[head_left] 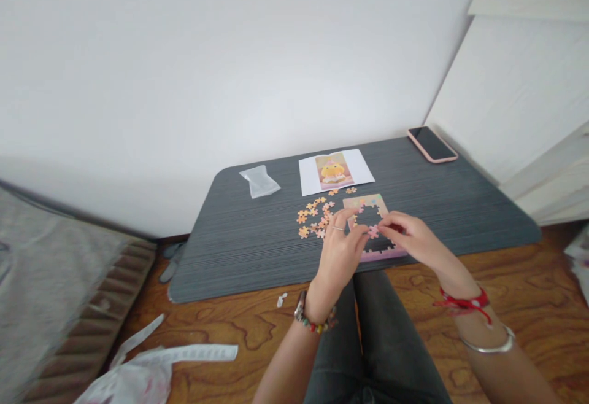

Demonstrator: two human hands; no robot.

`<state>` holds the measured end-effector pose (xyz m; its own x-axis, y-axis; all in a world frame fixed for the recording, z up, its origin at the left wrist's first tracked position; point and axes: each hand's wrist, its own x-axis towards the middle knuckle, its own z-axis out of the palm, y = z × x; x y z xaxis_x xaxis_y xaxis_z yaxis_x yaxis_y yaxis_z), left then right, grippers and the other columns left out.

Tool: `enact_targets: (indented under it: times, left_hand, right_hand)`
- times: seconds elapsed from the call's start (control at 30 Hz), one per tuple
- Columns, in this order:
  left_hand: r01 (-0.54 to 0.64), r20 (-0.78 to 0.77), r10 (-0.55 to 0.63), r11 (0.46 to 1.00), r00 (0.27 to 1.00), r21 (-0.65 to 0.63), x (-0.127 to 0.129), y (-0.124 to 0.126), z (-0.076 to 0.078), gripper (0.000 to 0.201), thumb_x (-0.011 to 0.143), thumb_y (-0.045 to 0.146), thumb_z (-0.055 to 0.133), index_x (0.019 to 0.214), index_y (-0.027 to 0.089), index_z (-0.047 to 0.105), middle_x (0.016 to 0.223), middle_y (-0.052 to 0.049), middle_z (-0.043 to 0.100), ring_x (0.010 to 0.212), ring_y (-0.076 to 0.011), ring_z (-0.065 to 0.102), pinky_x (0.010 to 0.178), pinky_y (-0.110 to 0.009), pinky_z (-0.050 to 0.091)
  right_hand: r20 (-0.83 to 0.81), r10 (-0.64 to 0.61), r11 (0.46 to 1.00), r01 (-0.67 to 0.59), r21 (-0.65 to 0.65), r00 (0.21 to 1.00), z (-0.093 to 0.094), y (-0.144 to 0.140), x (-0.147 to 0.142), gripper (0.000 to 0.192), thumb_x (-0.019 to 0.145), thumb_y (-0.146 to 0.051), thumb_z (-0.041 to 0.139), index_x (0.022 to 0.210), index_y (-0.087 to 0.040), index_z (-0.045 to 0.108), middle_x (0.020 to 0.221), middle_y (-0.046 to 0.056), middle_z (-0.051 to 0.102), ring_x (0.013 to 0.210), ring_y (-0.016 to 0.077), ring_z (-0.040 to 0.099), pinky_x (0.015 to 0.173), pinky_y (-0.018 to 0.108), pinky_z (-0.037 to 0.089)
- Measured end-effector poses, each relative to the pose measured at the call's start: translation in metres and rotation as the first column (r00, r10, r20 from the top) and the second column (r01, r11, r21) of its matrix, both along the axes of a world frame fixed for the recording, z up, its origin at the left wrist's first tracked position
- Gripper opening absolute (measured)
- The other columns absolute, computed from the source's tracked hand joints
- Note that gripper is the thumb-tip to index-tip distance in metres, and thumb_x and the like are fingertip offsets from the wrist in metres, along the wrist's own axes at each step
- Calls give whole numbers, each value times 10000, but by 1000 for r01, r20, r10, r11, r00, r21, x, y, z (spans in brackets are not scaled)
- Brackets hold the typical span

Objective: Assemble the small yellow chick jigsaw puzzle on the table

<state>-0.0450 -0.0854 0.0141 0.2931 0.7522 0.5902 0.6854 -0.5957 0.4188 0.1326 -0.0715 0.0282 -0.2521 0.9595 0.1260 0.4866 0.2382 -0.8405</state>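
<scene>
Pinching pc (373, 231) w/ both hands, puzzle (373, 227) near table edge

Person, seen from above: bare forearms, no sleeves. Left hand (339, 250): thin ring on one finger; multicoloured bead bracelet (314, 324) at the wrist. Right hand (411, 236): red cord (464, 303) (knotted, ends loose) and silver bangle (488, 344). Dark grey trousers (377, 336).

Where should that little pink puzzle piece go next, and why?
Probably down into the open middle of the partly built pink jigsaw puzzle: both the left hand and right hand pinch the small pink jigsaw piece just above that gap.
</scene>
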Motion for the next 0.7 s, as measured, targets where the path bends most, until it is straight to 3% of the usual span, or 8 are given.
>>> enact_targets:
  times: [0.37, 0.57, 0.7]
  left_hand:
    - [20, 43, -19, 1000, 999, -20, -1, 2, -1, 94, 849, 216, 542, 827, 197, 631, 1162, -90, 518, 1091, -213, 495, 852, -383, 479]
    - [18, 83, -16, 1000, 996, -13, 1, 2, -2, 58, 835, 206, 566, 837, 191, 622, 1161, -94, 511, 1101, -220, 487, 853, -391, 478]
    - [6, 97, -5, 1000, 995, -9, 2, 3, -4, 50, 835, 206, 567, 834, 189, 615, 1170, -95, 504, 1108, -219, 481, 863, -391, 473]
  right_hand:
    - [12, 6, 1000, -6, 22, 1000, 0, -4, 1, 230, 824, -368, 510, 746, -194, 639, 708, 15, 597, 606, 132, 506, 550, 249, 389]
    - [73, -3, 977, -13, 211, 997, -1, -10, -1, 201, 821, -371, 563, 897, -199, 631, 754, 19, 587, 613, 134, 517, 565, 254, 424]
    - [167, -45, 937, -16, 350, 985, -2, -11, -1, 169, 852, -334, 537, 884, -187, 613, 793, 34, 587, 625, 135, 523, 603, 265, 436]
